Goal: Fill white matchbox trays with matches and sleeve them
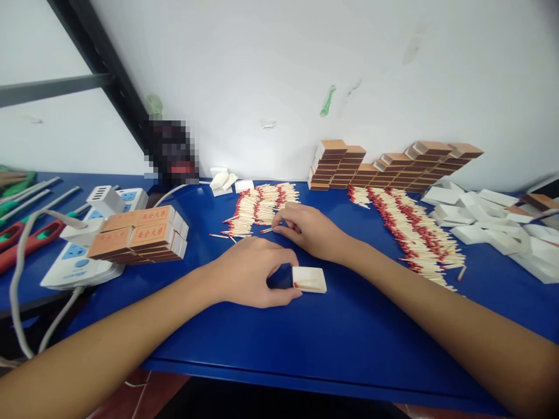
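My left hand (257, 273) holds a small white matchbox tray (321, 280) by its left end, thumb and fingers on opposite sides. A few red-tipped matches (308, 284) lie inside the tray. Just above and to the right, my right hand (305, 230) pinches one or more matches (266, 230) between thumb and fingertips; the exact number is unclear. Behind it spreads a pile of loose matches (257, 206). A longer band of matches (414, 233) lies beyond my right forearm.
Stacked brown matchboxes (371, 169) stand against the wall. White trays (484, 215) are heaped at right, more white pieces (222, 181) at back left. Bundled matchboxes (140, 235) rest by a power strip (82, 267) with cables. Red-handled tools (32, 241) lie far left.
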Motion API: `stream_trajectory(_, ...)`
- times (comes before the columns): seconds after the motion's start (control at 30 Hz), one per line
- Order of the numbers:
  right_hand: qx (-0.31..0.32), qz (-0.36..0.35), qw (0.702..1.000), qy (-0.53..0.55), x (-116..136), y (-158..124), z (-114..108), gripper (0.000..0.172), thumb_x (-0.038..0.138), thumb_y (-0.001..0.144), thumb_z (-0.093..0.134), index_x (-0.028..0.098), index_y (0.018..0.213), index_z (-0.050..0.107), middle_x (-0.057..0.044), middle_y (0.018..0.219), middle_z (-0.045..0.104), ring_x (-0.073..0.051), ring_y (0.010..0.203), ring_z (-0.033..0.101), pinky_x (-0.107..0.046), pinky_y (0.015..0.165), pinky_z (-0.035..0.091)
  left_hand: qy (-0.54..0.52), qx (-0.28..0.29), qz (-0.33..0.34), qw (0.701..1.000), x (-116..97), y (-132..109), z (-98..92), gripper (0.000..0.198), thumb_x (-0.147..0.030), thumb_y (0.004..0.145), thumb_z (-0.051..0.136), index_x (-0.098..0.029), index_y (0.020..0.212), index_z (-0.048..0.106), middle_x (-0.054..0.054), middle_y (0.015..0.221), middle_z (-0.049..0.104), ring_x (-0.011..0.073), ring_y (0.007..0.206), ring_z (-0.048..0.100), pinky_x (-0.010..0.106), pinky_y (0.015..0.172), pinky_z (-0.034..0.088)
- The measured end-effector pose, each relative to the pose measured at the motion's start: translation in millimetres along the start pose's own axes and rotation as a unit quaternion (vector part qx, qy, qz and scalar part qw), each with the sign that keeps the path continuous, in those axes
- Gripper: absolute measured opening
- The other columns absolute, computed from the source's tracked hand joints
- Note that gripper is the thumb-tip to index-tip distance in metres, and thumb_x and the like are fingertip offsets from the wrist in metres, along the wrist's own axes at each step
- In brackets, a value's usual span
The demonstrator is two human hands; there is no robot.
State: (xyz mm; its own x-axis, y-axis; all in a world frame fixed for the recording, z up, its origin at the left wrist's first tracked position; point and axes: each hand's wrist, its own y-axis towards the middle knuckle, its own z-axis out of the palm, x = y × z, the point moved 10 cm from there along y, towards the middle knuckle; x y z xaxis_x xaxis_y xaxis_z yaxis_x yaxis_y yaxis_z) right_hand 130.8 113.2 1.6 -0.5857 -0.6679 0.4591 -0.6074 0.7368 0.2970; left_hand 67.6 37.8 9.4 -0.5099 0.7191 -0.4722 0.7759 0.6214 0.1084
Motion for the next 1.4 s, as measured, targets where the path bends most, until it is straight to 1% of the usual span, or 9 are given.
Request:
stream_trajectory(0.2,0.002,-0.007,1.0,0.002,1.1,-0.9,2.0,0.005,0.02,0.099,0.062,0.02,0.096,0.066,-0.001,0.087,0.059,-0.016,0.079,0.052,-0.028,0.07,0.036,0.009,0.004,0.002,1.0,0.8,0.4,0.5,0.03,-0.046,0.085,0.072,-0.02,0.1,0.076,-0.004,0.063,0.059,0.012,0.057,0.054,0.027,0.055,0.034)
stream_trajectory(0.47,0.06,0.055,0.995,-0.05,-2.2,-0.2,7.2,0.008,0.022,0.103,0.055,0.02,0.096,0.058,-0.006,0.1,0.063,-0.02,0.085,0.057,-0.031,0.072,0.039,0.014,-0.014,-0.003,1.0,4.6,0.6,-2.8,0.03,-0.046,0.086,0.071,-0.02,0.099,0.076,-0.003,0.064,0.061,0.0127,0.058,0.056,0.027,0.056,0.036)
stream_trajectory(0.7,-0.023,0.068,0.997,-0.04,-7.1,-9.4,-41.4,0.01,0.023,0.1,0.057,0.021,0.092,0.061,-0.006,0.096,0.065,-0.021,0.087,0.059,-0.033,0.074,0.04,0.092,-0.073,-0.116,0.986,36.7,0.6,-28.6,0.03,-0.048,0.086,0.07,-0.02,0.096,0.075,-0.001,0.066,0.066,0.015,0.06,0.058,0.028,0.058,0.035)
stream_trajectory(0.77,-0.023,0.062,0.997,-0.039,-4.0,-12.1,-48.0,0.01,0.025,0.1,0.057,0.021,0.091,0.062,-0.006,0.094,0.064,-0.02,0.085,0.058,-0.032,0.072,0.04,0.108,-0.078,-0.142,0.981,45.1,-0.2,-35.3,0.031,-0.049,0.084,0.071,-0.02,0.095,0.075,0.0,0.067,0.067,0.0152,0.06,0.059,0.028,0.058,0.034)
stream_trajectory(0.9,0.059,0.047,0.996,-0.037,4.3,-17.1,-27.4,0.013,0.028,0.101,0.057,0.022,0.091,0.062,-0.006,0.096,0.064,-0.019,0.081,0.057,-0.032,0.069,0.038,0.098,-0.078,-0.152,0.98,51.5,-0.8,-38.8,0.03,-0.048,0.084,0.072,-0.02,0.095,0.075,-0.001,0.067,0.067,0.0146,0.06,0.059,0.028,0.059,0.034)
stream_trajectory(1.0,0.071,0.029,0.996,-0.04,10.5,-19.3,-15.4,0.012,0.026,0.102,0.054,0.022,0.094,0.061,-0.006,0.097,0.065,-0.019,0.08,0.057,-0.031,0.069,0.038,0.093,-0.077,-0.143,0.982,49.8,-0.4,-37.5,0.029,-0.046,0.084,0.072,-0.02,0.097,0.075,-0.002,0.068,0.067,0.0143,0.06,0.059,0.027,0.058,0.034)
stream_trajectory(1.1,0.06,0.013,0.998,-0.027,14.3,-17.9,-13.9,0.014,0.028,0.102,0.055,0.022,0.092,0.062,-0.004,0.09,0.063,-0.018,0.078,0.055,-0.03,0.068,0.037,0.096,-0.074,-0.144,0.982,48.1,-0.4,-37.0,0.03,-0.046,0.084,0.072,-0.02,0.099,0.075,-0.002,0.068,0.067,0.0144,0.059,0.058,0.028,0.058,0.035)
stream_trajectory(1.23,-0.016,0.018,1.0,-0.009,5.0,-11.4,-26.9,0.013,0.028,0.101,0.057,0.021,0.092,0.064,-0.002,0.083,0.06,-0.018,0.076,0.053,-0.03,0.068,0.037,0.076,-0.068,-0.13,0.986,46.6,-0.2,-43.6,0.026,-0.042,0.082,0.073,-0.02,0.096,0.075,-0.003,0.065,0.066,0.0134,0.058,0.057,0.027,0.057,0.035)
stream_trajectory(1.4,-0.032,0.002,0.999,0.011,-7.7,-3.3,-14.3,0.008,0.023,0.098,0.063,0.021,0.102,0.07,-0.003,0.09,0.064,-0.018,0.08,0.057,-0.029,0.073,0.04,0.075,-0.13,-0.136,0.979,55.7,-6.5,-82.1,0.031,-0.041,0.079,0.076,-0.018,0.1,0.076,-0.003,0.065,0.065,0.0125,0.057,0.056,0.026,0.058,0.036)
